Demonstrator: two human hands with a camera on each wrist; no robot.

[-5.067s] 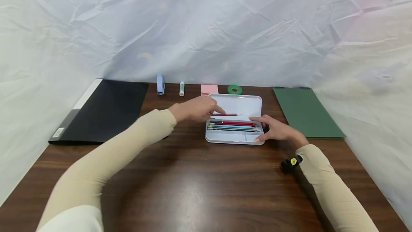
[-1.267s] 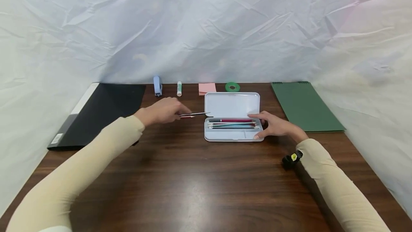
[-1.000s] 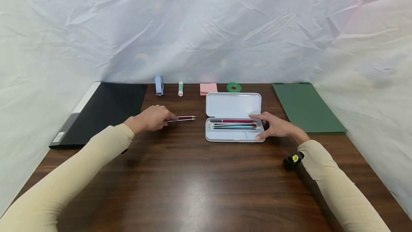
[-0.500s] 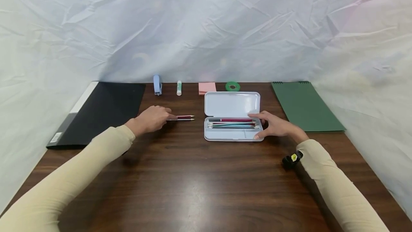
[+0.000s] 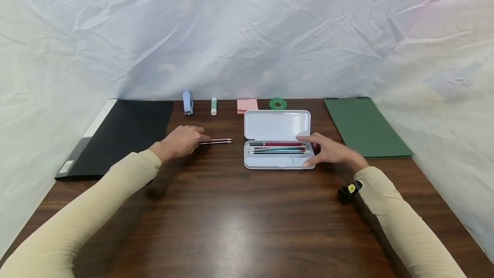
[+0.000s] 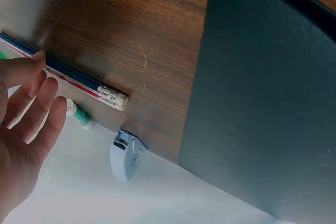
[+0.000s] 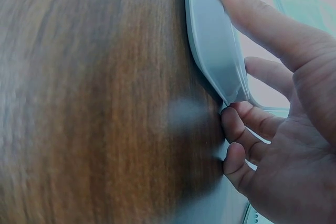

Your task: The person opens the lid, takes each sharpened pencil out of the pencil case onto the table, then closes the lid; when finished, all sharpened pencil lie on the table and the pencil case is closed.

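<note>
Two pencils (image 5: 217,141) are seen lying side by side on the desk (image 5: 231,209) at frame centre-left, just left of the open pencil case (image 5: 277,149); the left hand (image 5: 181,140) is laid over their ends with fingers straight and relaxed, nothing being clamped. The right hand (image 5: 328,151) is curled round the case's right end, holding it. The pencils are judged light, stiff and prone to rolling on the smooth wood, best pinched mid-shaft; white sheeting is hung around the desk.
</note>
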